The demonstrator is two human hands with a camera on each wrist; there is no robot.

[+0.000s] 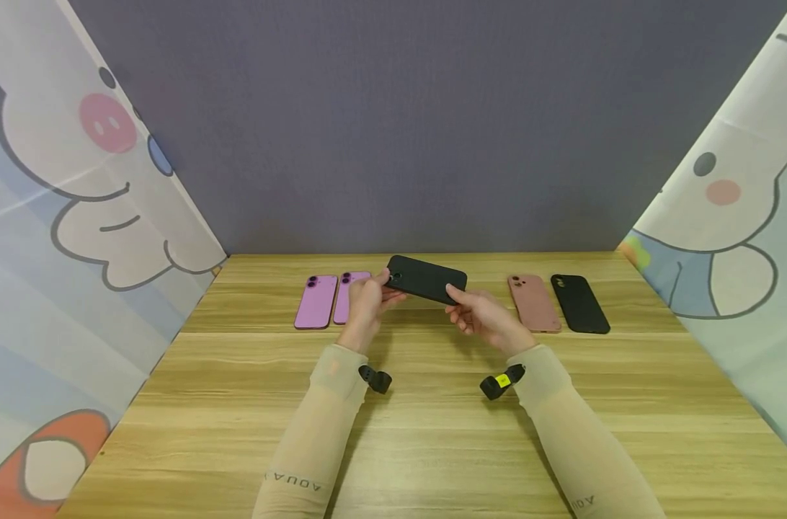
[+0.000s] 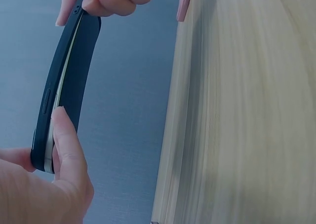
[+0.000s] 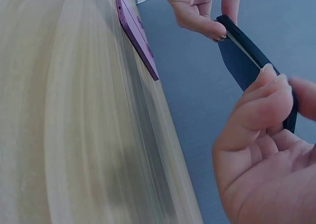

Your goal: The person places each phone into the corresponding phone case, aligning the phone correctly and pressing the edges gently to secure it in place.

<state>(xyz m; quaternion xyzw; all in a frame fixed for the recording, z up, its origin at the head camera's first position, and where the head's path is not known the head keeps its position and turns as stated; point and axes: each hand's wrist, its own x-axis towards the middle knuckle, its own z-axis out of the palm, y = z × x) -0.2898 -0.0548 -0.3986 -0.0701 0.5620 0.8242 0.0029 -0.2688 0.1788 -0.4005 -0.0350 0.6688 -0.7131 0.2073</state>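
Both hands hold a phone in a black case (image 1: pixel 429 280) above the table, its camera end to the left. My left hand (image 1: pixel 366 301) pinches the camera end, thumb and fingers on opposite faces. The right hand (image 1: pixel 487 317) grips the other end, thumb on the case back. In the left wrist view, the phone's pale side edge (image 2: pixel 49 147) shows along the rim of the case (image 2: pixel 54 80), and its dark screen (image 2: pixel 81 75) faces the table side. In the right wrist view a pale strip also runs beside the case (image 3: pixel 252 48).
Two purple phones (image 1: pixel 316 303) lie side by side at the back left of the wooden table (image 1: pixel 419 432). At the back right lie a pink phone-shaped piece (image 1: pixel 535 304) and a black one (image 1: pixel 581 306). A grey panel (image 1: pixel 419 130) rises along the back edge.
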